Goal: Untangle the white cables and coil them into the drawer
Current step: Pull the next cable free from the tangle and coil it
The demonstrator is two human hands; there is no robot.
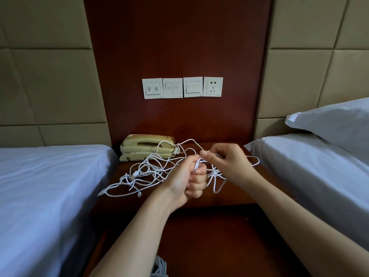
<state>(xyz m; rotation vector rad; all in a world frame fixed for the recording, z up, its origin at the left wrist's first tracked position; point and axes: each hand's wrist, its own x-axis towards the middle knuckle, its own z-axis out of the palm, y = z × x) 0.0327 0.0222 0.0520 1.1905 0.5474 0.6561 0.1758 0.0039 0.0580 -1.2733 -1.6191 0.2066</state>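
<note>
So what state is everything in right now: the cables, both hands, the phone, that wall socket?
white cables: tangled, partly lying on the nightstand, partly lifted.
left hand: fist gripping several strands.
right hand: pinching one strand.
telephone: handset on its cradle.
wall socket: nothing plugged in.

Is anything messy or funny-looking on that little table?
Yes. The white cables lie in a knotted jumble on the nightstand, loops crossing every way, and one loop strays over the phone. The left hand grips a bunch of strands and the right hand pinches one. Nothing looks broken or spilled.
</note>
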